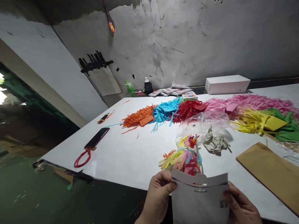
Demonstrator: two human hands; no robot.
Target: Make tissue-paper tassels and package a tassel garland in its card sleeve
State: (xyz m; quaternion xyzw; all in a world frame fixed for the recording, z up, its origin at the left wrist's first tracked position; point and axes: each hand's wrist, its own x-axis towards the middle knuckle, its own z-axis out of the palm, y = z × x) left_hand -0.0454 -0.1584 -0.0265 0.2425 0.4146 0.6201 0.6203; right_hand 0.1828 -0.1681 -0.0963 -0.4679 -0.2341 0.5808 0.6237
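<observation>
Between my two hands is a flat white paper packet (198, 205) with a notched top edge and a slot near its top. My left hand (157, 194) pinches its upper left corner between thumb and fingers. At the right edge, my right hand (241, 203) grips it the same way, beside a small grey printed mark. The packet's lower part runs out of view. Just beyond it lies a tied bundle of mixed-colour paper strips (184, 155). A crumpled clear plastic bag (203, 123) and a crumpled grey-white glove or cloth (215, 141) lie behind the bundle.
Fringed paper heaps run across the white table (116, 152): orange (139, 116), blue (167, 109), red (190, 110), pink (261, 104), yellow (261, 121) and green (286, 124). A phone (97, 137), cutter (103, 118), brown cardboard (271, 174) and white box (227, 84) lie around them.
</observation>
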